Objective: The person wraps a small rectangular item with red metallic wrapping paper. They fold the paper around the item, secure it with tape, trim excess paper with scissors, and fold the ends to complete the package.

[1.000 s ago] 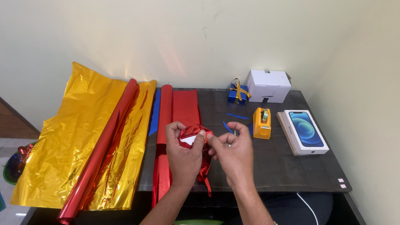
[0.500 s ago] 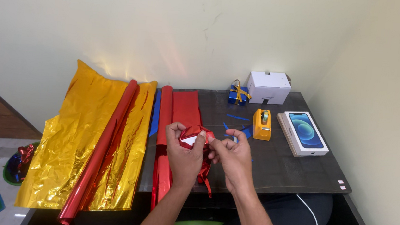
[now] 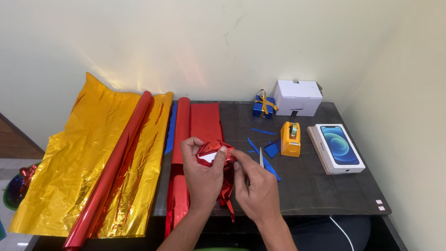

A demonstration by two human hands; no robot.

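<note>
Left hand (image 3: 202,173) pinching a red foil-wrapped parcel (image 3: 214,151), right hand (image 3: 254,185) apparently pinching its edge, above a dark table (image 3: 314,187)

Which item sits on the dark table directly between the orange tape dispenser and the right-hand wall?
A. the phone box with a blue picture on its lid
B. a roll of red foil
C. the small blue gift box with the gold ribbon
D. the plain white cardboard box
A: the phone box lies flat just right of the orange tape dispenser, toward the wall; the white cardboard box stands farther back.
</note>
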